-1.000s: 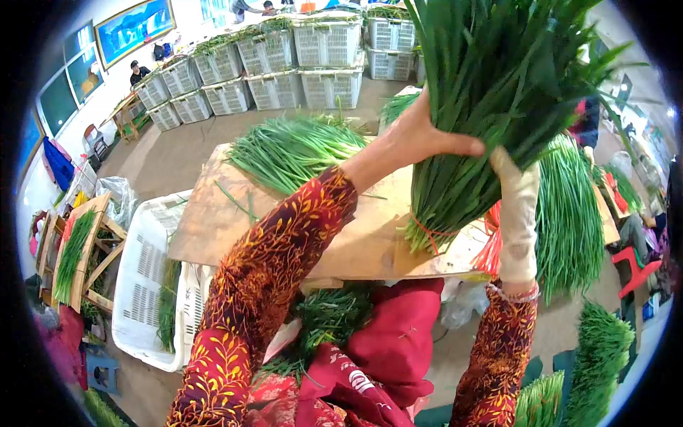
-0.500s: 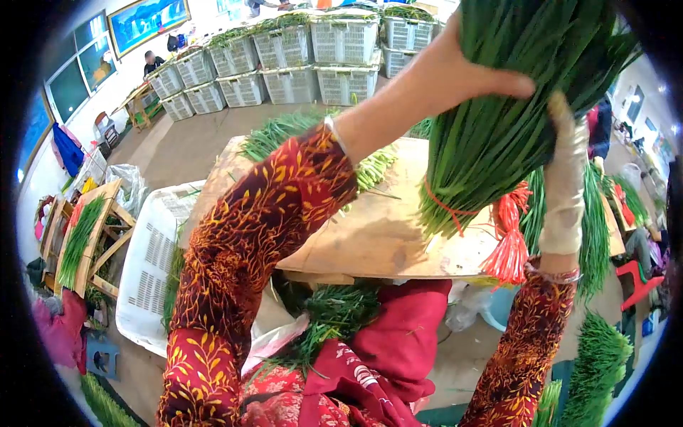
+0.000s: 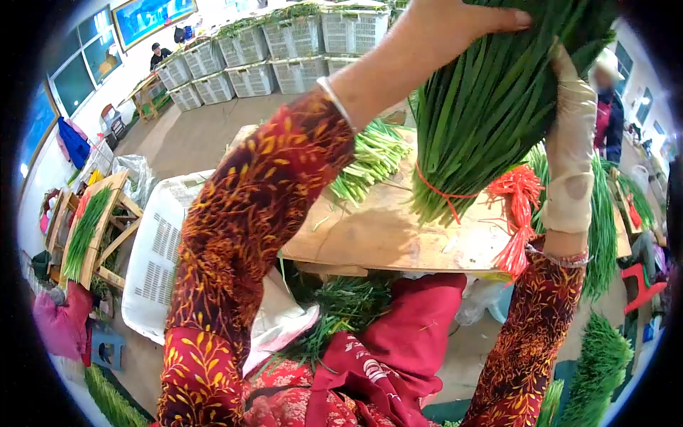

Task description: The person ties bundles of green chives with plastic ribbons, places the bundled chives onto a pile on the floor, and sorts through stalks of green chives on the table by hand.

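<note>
A thick bundle of garlic chives (image 3: pixel 491 121) stands upright over the wooden board (image 3: pixel 384 242), its cut ends down and tied round with a red string (image 3: pixel 445 193). My left hand (image 3: pixel 452 28) is bare and wrapped round the bundle's upper left side, thumb across the leaves. On the opposite side my right hand (image 3: pixel 571 114), in a pale glove, presses round the leaves; its fingers are partly hidden behind them. A hank of red plastic ties (image 3: pixel 516 213) lies beside the bundle at the board's right. Loose chives (image 3: pixel 373 160) rest behind my left forearm.
A white slatted crate (image 3: pixel 153 263) stands left of the board. Stacked crates (image 3: pixel 292 75) of greens line the back. More chives hang or stand at right (image 3: pixel 601 349). A seated person (image 3: pixel 158 53) is far left; another person (image 3: pixel 608 107) is at right. A red stool (image 3: pixel 644 285) stands right.
The bundle and both hands have shifted slightly, with my left hand higher in view. The camera view has turned a little, showing more loose chives and a person at right.
</note>
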### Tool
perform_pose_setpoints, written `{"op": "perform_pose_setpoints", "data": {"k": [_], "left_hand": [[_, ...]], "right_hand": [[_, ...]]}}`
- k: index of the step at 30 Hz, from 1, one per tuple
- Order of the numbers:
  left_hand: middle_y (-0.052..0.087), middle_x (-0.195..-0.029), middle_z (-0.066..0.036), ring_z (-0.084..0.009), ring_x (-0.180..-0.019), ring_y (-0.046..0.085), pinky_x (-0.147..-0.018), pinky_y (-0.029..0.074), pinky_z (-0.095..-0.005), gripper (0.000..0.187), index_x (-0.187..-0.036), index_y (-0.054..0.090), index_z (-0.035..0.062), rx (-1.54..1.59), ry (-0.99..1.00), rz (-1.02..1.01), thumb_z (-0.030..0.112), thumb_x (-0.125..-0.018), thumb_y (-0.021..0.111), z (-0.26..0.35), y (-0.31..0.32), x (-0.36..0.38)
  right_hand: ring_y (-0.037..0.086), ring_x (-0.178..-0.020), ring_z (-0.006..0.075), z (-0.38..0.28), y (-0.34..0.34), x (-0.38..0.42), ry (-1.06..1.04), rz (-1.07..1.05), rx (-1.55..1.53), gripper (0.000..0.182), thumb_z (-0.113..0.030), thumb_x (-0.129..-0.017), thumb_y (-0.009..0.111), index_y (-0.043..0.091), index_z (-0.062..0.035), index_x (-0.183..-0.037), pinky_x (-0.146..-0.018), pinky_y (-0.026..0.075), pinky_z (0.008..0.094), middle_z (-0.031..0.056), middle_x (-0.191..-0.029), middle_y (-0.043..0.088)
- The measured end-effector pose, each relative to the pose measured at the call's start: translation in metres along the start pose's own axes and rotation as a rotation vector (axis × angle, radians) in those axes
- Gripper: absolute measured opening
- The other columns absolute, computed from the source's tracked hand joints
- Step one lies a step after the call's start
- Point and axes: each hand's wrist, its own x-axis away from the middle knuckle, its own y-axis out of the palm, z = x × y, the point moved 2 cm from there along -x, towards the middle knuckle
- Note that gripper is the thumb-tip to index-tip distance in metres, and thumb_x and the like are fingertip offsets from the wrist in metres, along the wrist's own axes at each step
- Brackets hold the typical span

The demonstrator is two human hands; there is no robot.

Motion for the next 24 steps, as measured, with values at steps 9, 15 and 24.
{"op": "perform_pose_setpoints", "data": {"k": [9, 15, 24], "left_hand": [[0.059, -0.103, -0.012, -0.0187, -0.091, 0.058, -0.083, 0.046, -0.0305, 0.060, -0.114, 0.044, -0.0015, 0.092, -0.363, 0.285, 0.021, -0.068, 0.074, -0.007, -0.009, 0.092], [0.057, -0.087, -0.006, -0.0103, -0.072, 0.052, -0.062, 0.047, -0.0230, 0.017, -0.097, 0.055, -0.0026, 0.181, 0.056, 0.167, 0.007, -0.083, 0.057, 0.024, -0.039, 0.026], [0.062, -0.098, -0.011, -0.0170, -0.090, 0.058, -0.084, 0.044, -0.0302, 0.050, -0.111, 0.050, -0.0010, 0.058, -0.345, 0.346, 0.017, -0.069, 0.070, 0.005, -0.011, 0.097]], "right_hand": [[0.056, -0.082, 0.0109, 0.069, 0.028, 0.036, 0.110, -0.015, -0.095, 0.032, -0.021, -0.077, 0.067, 0.060, -0.0051, -0.105, -0.073, 0.045, 0.0250, 0.0014, -0.098, 0.061], [0.059, -0.072, 0.0123, -0.006, 0.053, 0.011, 0.022, -0.081, -0.158, 0.037, -0.029, -0.082, 0.060, 0.056, -0.0019, -0.107, -0.066, 0.048, 0.0263, 0.0024, -0.092, 0.062], [0.054, -0.079, 0.0099, 0.064, 0.033, 0.045, 0.130, 0.066, -0.104, 0.027, -0.020, -0.082, 0.060, 0.059, -0.0028, -0.103, -0.072, 0.043, 0.0244, -0.0003, -0.094, 0.061]]}}
